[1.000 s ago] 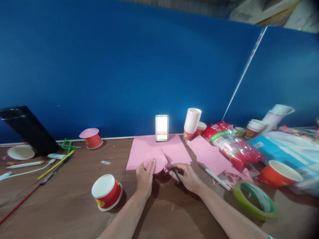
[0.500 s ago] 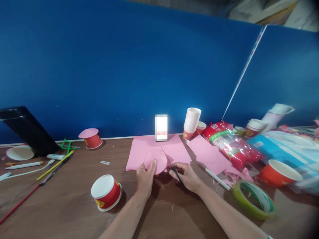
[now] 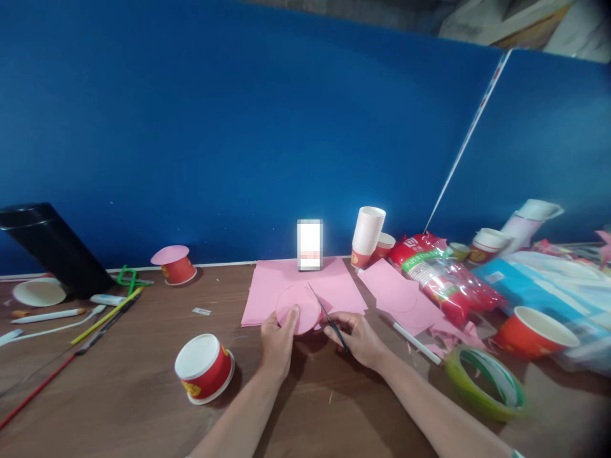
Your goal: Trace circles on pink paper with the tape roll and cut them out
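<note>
A round pink paper disc (image 3: 300,305) is pinched in my left hand (image 3: 279,340), the thumb lying on its face. My right hand (image 3: 356,337) grips a pair of dark scissors (image 3: 337,326), whose blades point up and left along the disc's right edge. Behind both hands lies a stack of pink paper sheets (image 3: 260,289). Left of my left hand, an upside-down red paper cup (image 3: 210,375) shows its white base. Much of the scissor handles is hidden by my fingers.
Right: pink paper with a drawn circle (image 3: 389,286), white marker (image 3: 417,343), green tape roll (image 3: 453,381), red plastic bag of cups (image 3: 429,273), orange cup (image 3: 518,337). Left: pink-topped red cup (image 3: 179,272), black cylinder (image 3: 57,254), brushes and pens. A blue partition (image 3: 238,127) stands behind.
</note>
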A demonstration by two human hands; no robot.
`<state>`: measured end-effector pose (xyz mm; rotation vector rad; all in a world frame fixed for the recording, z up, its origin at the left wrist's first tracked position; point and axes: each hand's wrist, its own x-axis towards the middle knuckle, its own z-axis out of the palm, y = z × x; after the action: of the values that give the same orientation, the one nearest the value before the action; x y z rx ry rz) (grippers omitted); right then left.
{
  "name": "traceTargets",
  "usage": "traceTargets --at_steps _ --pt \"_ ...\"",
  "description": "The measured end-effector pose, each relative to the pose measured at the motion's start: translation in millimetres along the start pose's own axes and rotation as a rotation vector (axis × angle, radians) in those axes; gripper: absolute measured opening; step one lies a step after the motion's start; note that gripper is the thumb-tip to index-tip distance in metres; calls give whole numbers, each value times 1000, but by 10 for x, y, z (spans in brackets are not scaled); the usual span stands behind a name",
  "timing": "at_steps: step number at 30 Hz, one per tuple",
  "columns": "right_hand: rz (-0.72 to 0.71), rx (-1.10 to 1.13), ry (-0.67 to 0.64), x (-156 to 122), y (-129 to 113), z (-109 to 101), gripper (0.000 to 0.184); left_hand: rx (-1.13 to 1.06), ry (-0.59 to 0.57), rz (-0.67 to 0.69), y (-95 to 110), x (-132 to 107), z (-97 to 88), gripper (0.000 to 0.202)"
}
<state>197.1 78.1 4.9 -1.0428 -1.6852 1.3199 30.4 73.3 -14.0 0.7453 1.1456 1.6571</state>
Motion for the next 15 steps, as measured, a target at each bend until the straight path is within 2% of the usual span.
traceTargets --at_steps 15 --pt "12 -17 -8 2 38 -5 38 -2 33 27 -39 25 -20 45"
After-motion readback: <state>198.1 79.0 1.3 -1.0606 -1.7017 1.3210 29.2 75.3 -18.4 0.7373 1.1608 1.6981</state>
